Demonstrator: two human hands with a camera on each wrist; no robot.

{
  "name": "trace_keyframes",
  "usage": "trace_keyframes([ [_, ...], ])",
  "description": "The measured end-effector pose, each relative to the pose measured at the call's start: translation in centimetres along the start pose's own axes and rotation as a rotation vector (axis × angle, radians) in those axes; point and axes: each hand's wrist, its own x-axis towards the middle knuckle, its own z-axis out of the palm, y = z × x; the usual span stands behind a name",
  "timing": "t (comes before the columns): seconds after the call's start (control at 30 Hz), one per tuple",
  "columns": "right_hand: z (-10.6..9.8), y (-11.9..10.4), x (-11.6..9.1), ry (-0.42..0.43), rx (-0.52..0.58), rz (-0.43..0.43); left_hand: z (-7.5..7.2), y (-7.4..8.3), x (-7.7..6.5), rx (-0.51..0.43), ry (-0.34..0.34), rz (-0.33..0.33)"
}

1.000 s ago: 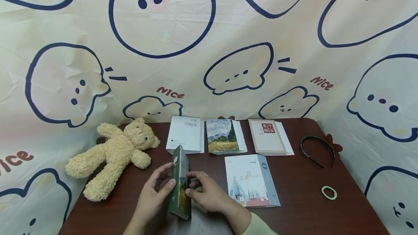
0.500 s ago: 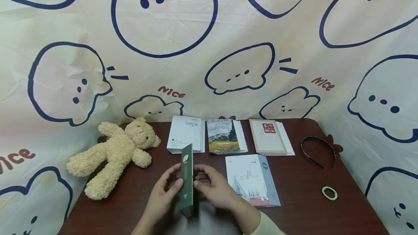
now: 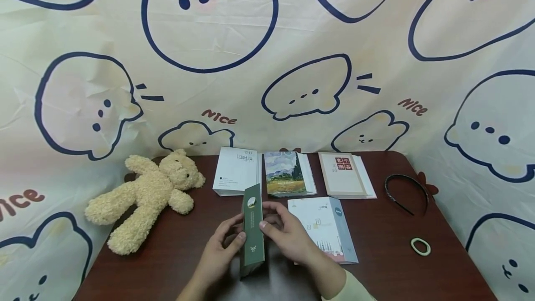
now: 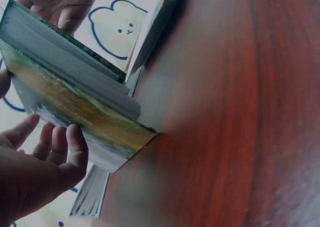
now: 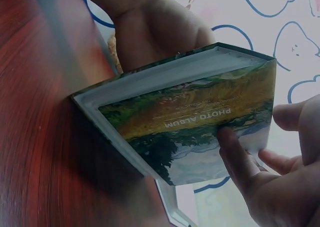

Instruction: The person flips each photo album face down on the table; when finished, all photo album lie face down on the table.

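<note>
Currently | two hands (image 3: 220, 250) (image 3: 290, 237) hold one album (image 3: 253, 231) | four books (image 3: 236, 171) (image 3: 285, 174) (image 3: 339, 181) (image 3: 310, 212) nearby

Spine lettering (image 3: 252, 219) too small, sleeve (image 3: 350, 287) cut off, blue-edged album (image 3: 327, 219) partly hidden

Through the right wrist view I read "PHOTO ALBUM", upside down, on the landscape cover of the held album (image 5: 200, 119); the finer line beside it escapes me. Small print on its green spine (image 3: 253, 222) is illegible. The beige album (image 3: 342, 182) bears 平安喜樂 in red squares. The backdrop (image 3: 209, 36) repeats "Nice". Lettering on the white album (image 3: 235, 173) and the tent-print album (image 3: 311, 212) is too blurred.
</note>
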Motion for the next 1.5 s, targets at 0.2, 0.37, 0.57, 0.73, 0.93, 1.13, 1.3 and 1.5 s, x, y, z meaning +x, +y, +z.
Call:
trace_keyframes([
  [0.2,-0.7,0.4,-0.2,0.033,-0.019,0.0,0.6,-0.7,0.1,0.048,0.01,0.014],
  [0.37,-1.3,0.7,-0.5,0.063,-0.026,0.001,1.1,-1.3,0.2,0.088,0.018,0.04],
  [0.57,-2.1,1.0,-1.1,0.075,-0.007,0.033,1.4,-1.6,0.4,0.084,0.005,0.01],
  [0.73,-2.8,1.2,-1.5,0.075,0.012,0.068,1.4,-1.8,0.6,0.114,0.003,-0.02],
  [0.93,-3.5,1.8,-1.8,0.095,-0.016,0.101,1.5,-2.1,0.7,0.181,-0.013,-0.022],
  [1.13,-4.0,2.8,-2.0,0.12,-0.056,0.122,1.6,-2.2,0.8,0.249,-0.019,-0.016],
  [1.3,-4.2,3.2,-2.2,0.13,-0.059,0.132,1.6,-2.1,0.9,0.28,-0.038,-0.011],
  [1.5,-4.5,3.7,-2.2,0.121,-0.119,0.156,1.5,-2.1,1.1,0.322,-0.057,-0.012],
])
